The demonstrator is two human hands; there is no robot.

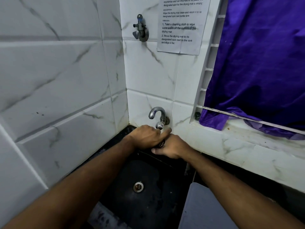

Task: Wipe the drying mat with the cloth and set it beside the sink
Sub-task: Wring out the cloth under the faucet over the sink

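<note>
Both hands meet at the back of the black sink, just under the chrome tap. My left hand and my right hand are curled together round a small dark bundle, apparently the cloth; only a sliver of it shows between the fingers. One finger points up toward the tap's knob. The grey-blue drying mat lies flat at the sink's right side, under my right forearm, partly cut off by the lower frame edge.
White marble-look tiles form the corner walls. A wall valve sits high up, with a printed paper sheet to its right. A purple curtain hangs over a window ledge on the right. The sink drain lies mid-basin.
</note>
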